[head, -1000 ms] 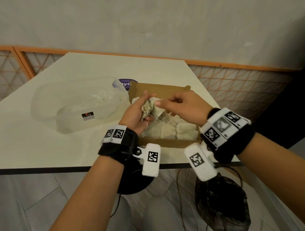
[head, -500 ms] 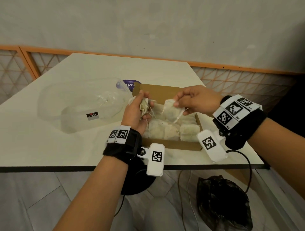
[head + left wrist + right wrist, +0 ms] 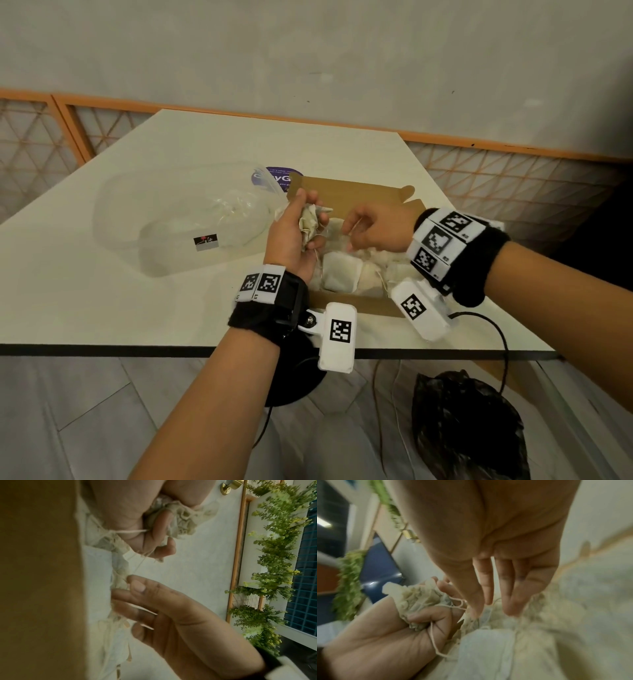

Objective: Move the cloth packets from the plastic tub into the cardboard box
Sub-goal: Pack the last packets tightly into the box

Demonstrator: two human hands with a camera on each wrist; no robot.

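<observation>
Change: half a second ago the right hand held a packet up over the box; now that packet is out of its fingers and the hand is lower, down among the packets in the box. The left hand has kept its bunch and its place.
Left hand: fingers curled tight round a crumpled bunch of cloth packets, held above the box's left end. Strings trail from the fist across the palm, plain in the right wrist view.
Right hand: holds nothing; fingers straight and a little spread, pointing down, tips touching or just above the packets in the box. The left wrist view shows the thumb and fingers at the edge of the pile.
Packets in box: pale, flat, side by side, filling the floor of the box; strings lie loose over them.
Box: brown cardboard, lid flap open at the back, on the table near its front edge.
Tub: clear plastic, just left of the box, with a small dark label on its front wall. Whether packets are left inside it I cannot tell.
Sticker: purple, round, on the table behind the tub and box, partly hidden.
Bag: black, on the floor under the table's right end.
</observation>
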